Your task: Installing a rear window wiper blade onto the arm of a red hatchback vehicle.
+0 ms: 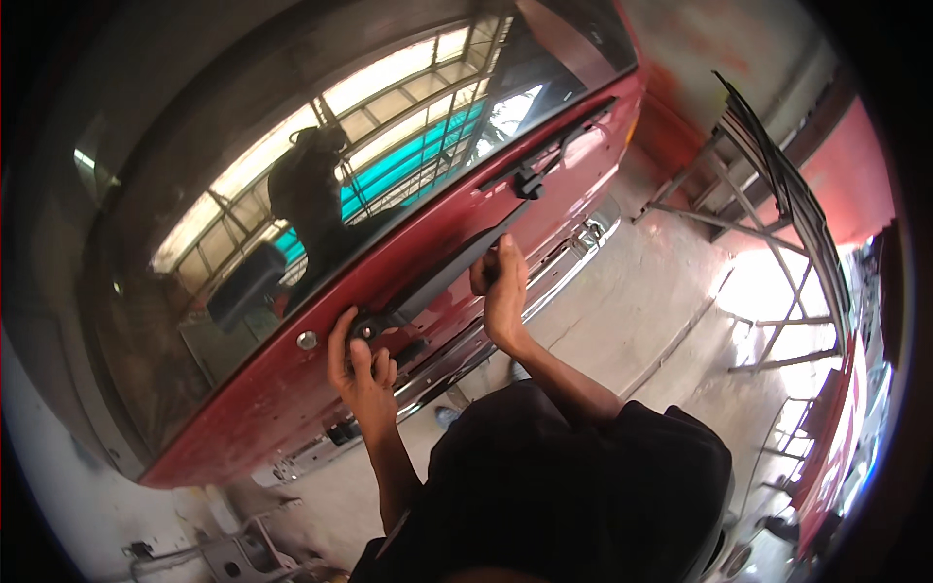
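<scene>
A long black trim piece lies along a red vehicle tailgate below its dark, reflective glass. My left hand grips the trim's lower-left end, its fingers curled around a black fitting with a small round hole. A round silver part sits on the red paint just left of that hand. My right hand holds the trim nearer its upper-right end, fingers bent behind it and partly hidden. Above that end, a black fitting is on the tailgate.
A chrome bumper runs below the tailgate over a concrete floor. At the right, a metal stand carries long dark strips, with red panels beside it. Metal parts lie at the lower left.
</scene>
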A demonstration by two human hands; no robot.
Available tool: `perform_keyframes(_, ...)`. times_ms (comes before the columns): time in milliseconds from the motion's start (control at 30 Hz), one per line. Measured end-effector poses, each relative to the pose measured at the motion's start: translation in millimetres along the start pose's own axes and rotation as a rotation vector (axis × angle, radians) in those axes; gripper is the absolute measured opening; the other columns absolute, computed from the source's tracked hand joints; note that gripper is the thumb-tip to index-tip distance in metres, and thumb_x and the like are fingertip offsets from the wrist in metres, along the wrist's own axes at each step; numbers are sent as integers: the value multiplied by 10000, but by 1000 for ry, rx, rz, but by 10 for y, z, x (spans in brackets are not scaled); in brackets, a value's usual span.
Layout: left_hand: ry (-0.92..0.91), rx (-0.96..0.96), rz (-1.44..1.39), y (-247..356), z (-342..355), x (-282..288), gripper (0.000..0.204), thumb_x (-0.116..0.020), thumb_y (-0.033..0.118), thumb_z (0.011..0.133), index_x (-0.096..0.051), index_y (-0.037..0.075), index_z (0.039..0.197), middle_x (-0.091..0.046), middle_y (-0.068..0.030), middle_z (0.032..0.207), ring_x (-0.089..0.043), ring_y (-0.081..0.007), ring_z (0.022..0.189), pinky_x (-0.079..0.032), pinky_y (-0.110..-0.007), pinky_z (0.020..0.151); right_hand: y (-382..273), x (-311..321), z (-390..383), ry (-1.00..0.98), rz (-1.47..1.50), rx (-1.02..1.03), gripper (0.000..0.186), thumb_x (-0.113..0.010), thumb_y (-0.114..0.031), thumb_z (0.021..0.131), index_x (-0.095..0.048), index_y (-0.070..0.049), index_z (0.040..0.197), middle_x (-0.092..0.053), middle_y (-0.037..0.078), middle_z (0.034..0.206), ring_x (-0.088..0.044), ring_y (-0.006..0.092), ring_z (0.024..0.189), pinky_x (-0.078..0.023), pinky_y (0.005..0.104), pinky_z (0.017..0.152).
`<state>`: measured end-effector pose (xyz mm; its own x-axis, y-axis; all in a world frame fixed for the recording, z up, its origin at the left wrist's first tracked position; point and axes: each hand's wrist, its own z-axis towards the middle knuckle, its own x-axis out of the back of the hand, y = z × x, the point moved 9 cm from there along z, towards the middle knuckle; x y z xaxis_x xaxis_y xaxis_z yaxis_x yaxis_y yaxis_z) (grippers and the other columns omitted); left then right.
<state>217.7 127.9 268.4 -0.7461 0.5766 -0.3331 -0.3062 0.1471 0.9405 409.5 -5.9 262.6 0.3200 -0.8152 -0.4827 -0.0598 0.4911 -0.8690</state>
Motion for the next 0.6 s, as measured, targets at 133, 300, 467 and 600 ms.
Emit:
perform_keyframes(133, -48, -26, -40, 2, 17, 2, 409, -482, 301, 1021, -450, 100, 1375, -662, -183, 987, -245, -14, 454, -190, -169, 424, 0, -2, 7, 0, -19, 12, 437, -302, -422, 1052, -452, -97, 803, -356, -39, 590, -308, 50, 498, -253, 224, 462)
perform_keyframes(300, -6, -17, -33, 42, 13, 50, 409, -489, 302, 1016, -455, 104, 1373, -664, -165, 949, -254, -16, 446, -179, -170, 413, -13, 65, 143, -7, 23, 47, 425, -289, -413, 1056, -474, -87, 857, -360, -46, 584, -316, 50, 515, -269, 223, 484)
perform_keyframes(467, 44, -7, 25, 97, -6, 9, 409, -500, 306, 1012, -467, 113, 1370, -658, -128, 918, -252, -8, 447, -175, -161, 404, -303, -108, 234, -14, 56, 16, 342, -321, -403, 1052, -488, -105, 1042, -493, -16, 737, -380, 51, 545, -304, 213, 481)
perform_keyframes(600, 111, -14, 93, 135, -16, 39, 411, -504, 317, 1011, -470, 119, 1369, -650, -108, 932, -257, -3, 454, -173, -157, 403, -241, -213, 282, -89, 105, 76, 255, -322, -306, 1064, -457, -93, 1104, -486, -3, 793, -418, 58, 655, -374, 219, 582)
